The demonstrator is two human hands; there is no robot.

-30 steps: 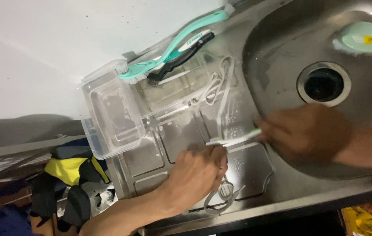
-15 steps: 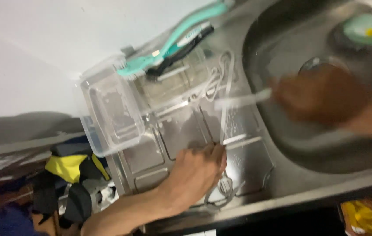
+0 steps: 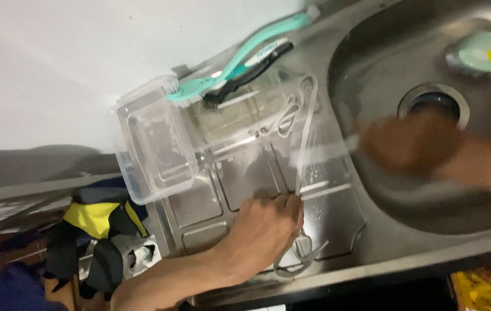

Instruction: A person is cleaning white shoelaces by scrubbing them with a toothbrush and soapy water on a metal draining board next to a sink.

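My left hand [image 3: 260, 233] rests on the steel draining board [image 3: 240, 178], its fingertips pinching a long, thin pale-grey rubber loop [image 3: 306, 126] that lies stretched across the board. The loop's near end [image 3: 297, 253] pokes out below this hand. My right hand [image 3: 410, 144], blurred by motion, hovers over the edge of the sink bowl. It holds a small white brush [image 3: 320, 151] whose head is on or just above the loop.
A clear plastic container [image 3: 156, 147] stands at the board's left end, beside a second clear piece. A teal brush [image 3: 245, 49] and a black brush [image 3: 245, 69] lie along the wall. The bowl holds a drain hole [image 3: 433, 103] and a round green lid [image 3: 487, 52]. Yellow-black cloth [image 3: 93, 222] lies below left.
My right hand swept the brush along the loop, away from my left hand, then part of the way back. My left hand stayed pinching the loop.
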